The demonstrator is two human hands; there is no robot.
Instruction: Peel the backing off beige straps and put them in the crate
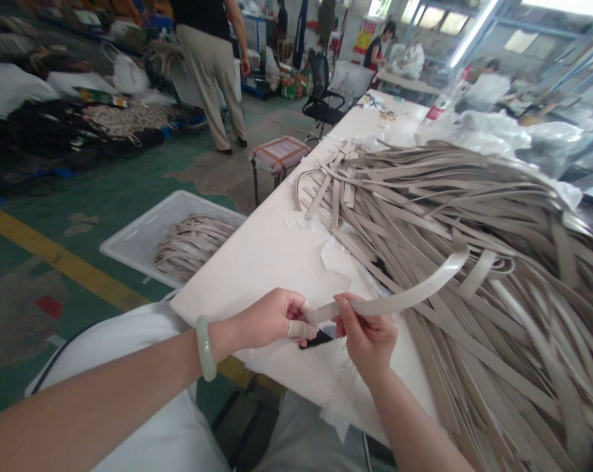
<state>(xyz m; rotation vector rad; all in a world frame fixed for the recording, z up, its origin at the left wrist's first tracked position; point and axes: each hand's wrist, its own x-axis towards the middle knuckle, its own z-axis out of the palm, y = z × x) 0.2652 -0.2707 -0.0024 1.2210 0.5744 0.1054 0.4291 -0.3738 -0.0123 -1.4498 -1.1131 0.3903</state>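
A light grey strap [407, 298] runs from the strap pile to both hands at the table's near edge. My left hand [277, 319], with tape on its fingers and a pale green bangle at the wrist, pinches the strap's end. Close beside it on the right, my right hand [368, 334] grips the same strap between thumb and fingers. Under the hands a small black object [319, 339] lies on the white table [257, 255], partly hidden. The large pile of grey-brown straps [454, 203] covers the table's right side.
Left of the table is a white bin [129, 239] holding bundled straps. A stool [279, 154] and a black chair [323, 108] stand beyond it. A standing person [210, 72] is on the floor at the back. Plastic bags [493, 131] and a bottle [437, 108] lie behind the pile.
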